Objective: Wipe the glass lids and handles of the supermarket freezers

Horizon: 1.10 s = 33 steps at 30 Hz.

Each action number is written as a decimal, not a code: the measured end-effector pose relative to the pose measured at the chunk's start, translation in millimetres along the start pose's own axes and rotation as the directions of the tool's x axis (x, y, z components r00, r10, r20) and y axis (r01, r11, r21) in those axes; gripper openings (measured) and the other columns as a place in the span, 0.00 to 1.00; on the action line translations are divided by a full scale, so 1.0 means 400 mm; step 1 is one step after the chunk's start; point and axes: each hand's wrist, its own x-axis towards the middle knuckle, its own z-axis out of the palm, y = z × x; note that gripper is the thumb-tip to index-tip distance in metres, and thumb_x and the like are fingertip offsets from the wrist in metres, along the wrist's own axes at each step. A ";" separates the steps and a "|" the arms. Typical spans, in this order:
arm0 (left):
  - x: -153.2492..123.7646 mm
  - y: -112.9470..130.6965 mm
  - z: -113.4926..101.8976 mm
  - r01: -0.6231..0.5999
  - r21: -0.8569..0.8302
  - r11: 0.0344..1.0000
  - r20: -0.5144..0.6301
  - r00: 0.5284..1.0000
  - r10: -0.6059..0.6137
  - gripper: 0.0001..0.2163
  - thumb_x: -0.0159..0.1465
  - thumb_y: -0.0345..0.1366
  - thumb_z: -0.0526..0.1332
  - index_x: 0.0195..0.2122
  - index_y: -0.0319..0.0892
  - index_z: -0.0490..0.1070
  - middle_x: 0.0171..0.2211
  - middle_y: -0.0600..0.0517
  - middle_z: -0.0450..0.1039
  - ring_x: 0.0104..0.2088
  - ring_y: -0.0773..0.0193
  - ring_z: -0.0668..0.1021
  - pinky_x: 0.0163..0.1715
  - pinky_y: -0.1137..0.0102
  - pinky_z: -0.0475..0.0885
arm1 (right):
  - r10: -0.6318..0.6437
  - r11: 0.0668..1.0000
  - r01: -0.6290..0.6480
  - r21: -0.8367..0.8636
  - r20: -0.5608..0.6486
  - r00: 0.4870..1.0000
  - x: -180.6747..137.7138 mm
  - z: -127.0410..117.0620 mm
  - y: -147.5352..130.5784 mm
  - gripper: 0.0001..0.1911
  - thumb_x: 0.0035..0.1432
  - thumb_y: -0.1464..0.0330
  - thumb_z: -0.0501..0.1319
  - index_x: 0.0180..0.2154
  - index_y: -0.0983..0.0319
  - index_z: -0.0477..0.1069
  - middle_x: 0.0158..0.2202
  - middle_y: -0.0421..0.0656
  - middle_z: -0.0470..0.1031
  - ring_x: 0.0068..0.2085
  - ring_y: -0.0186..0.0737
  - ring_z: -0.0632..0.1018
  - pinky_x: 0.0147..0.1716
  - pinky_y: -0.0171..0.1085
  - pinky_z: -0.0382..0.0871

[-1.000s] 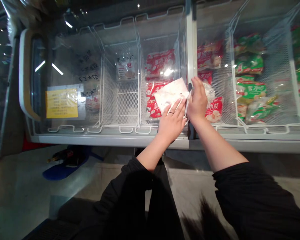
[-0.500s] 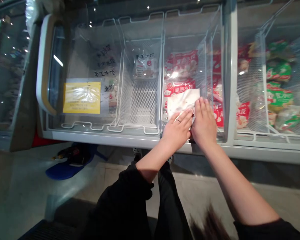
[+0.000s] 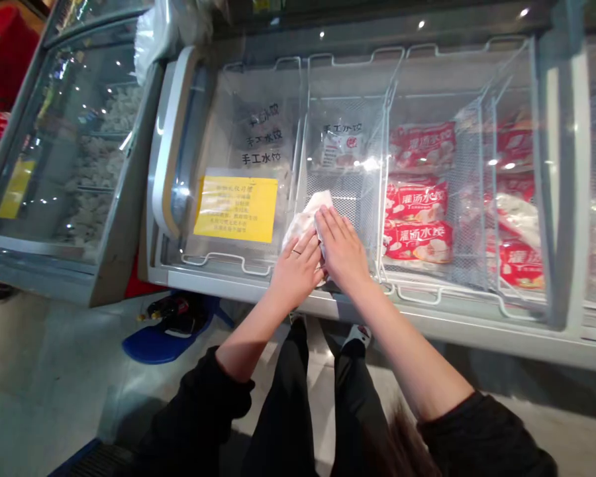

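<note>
A crumpled white cloth [image 3: 304, 213] lies on the clear lid [image 3: 350, 199] of a chest freezer, near its front edge. My left hand [image 3: 298, 265], with a ring on one finger, presses on the cloth with its fingers stretched out. Flat beside it, my right hand [image 3: 342, 248] covers the cloth's right side. The two hands touch or nearly touch. Part of the cloth is hidden under them. Beneath the lid, a wire basket [image 3: 377, 165] holds a white-labelled bag [image 3: 342, 150].
Left of the cloth is a yellow notice [image 3: 236, 209], near a pale lid handle [image 3: 166, 152]. Red dumpling bags [image 3: 420, 202] fill baskets to the right. Another freezer [image 3: 94, 159] adjoins at left. A blue stool [image 3: 153, 343] with dark items stands on the floor below.
Both hands and the cloth have slid left across the lid, from over the red dumpling bags to over the neighbouring basket. The view has shifted left too.
</note>
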 end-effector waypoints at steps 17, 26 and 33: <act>0.060 0.179 0.010 0.002 -0.014 1.000 -0.014 1.000 -0.002 0.29 0.78 0.45 0.46 0.78 0.42 0.47 0.78 0.50 0.45 0.78 0.56 0.52 0.75 0.54 0.51 | 0.198 0.956 -0.215 -0.200 -0.099 0.975 -0.267 -0.203 0.318 0.34 0.74 0.68 0.47 0.78 0.60 0.44 0.76 0.47 0.58 0.77 0.46 0.57 0.76 0.55 0.53; 0.340 0.642 0.021 -0.283 0.013 0.959 -0.119 0.952 0.282 0.28 0.77 0.41 0.48 0.76 0.42 0.55 0.77 0.53 0.51 0.77 0.59 0.54 0.74 0.58 0.57 | 0.347 0.920 -0.384 -0.080 -0.288 0.892 -0.464 -0.303 0.561 0.39 0.65 0.74 0.49 0.76 0.63 0.50 0.76 0.51 0.58 0.76 0.51 0.58 0.73 0.58 0.58; 0.421 0.672 0.010 -0.386 0.077 0.919 -0.153 0.907 0.393 0.25 0.77 0.36 0.43 0.70 0.45 0.67 0.74 0.56 0.60 0.76 0.65 0.59 0.74 0.61 0.58 | 0.365 0.921 -0.390 -0.015 -0.320 0.874 -0.469 -0.313 0.575 0.39 0.65 0.74 0.49 0.76 0.59 0.51 0.76 0.52 0.56 0.75 0.54 0.60 0.73 0.56 0.59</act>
